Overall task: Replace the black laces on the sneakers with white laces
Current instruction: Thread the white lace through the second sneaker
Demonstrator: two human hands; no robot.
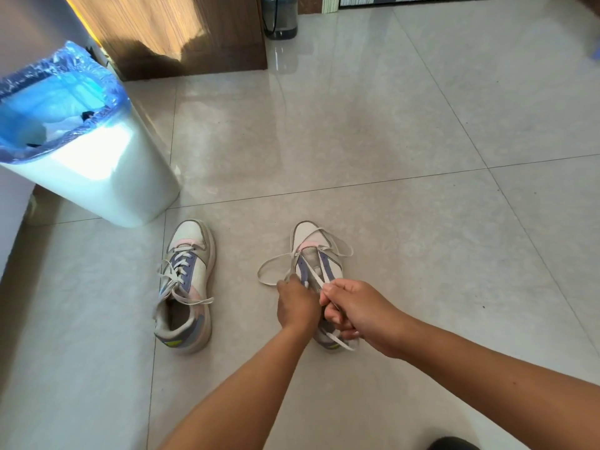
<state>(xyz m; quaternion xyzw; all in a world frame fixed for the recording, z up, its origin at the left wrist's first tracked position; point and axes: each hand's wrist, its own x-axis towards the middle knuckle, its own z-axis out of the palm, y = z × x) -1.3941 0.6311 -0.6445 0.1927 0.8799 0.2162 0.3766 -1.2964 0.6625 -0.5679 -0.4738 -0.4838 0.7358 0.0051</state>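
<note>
Two white sneakers with purple and pink panels stand on the tiled floor, toes pointing away from me. The left sneaker (185,284) is fully threaded with a white lace, ends loose. The right sneaker (316,251) carries a white lace (270,266) only through its lower eyelets, with a long loop lying on the floor to its left. My left hand (297,305) grips the shoe's left eyelet flap and lace. My right hand (352,311) pinches a lace strand over the tongue. The heel of this shoe is hidden by my hands. No black lace is in view.
A white bin (107,183) with a blue plastic liner stands at the left, close behind the left sneaker. A wooden cabinet (181,37) and a water bottle (280,17) are at the back. A dark object (453,443) shows at the bottom edge.
</note>
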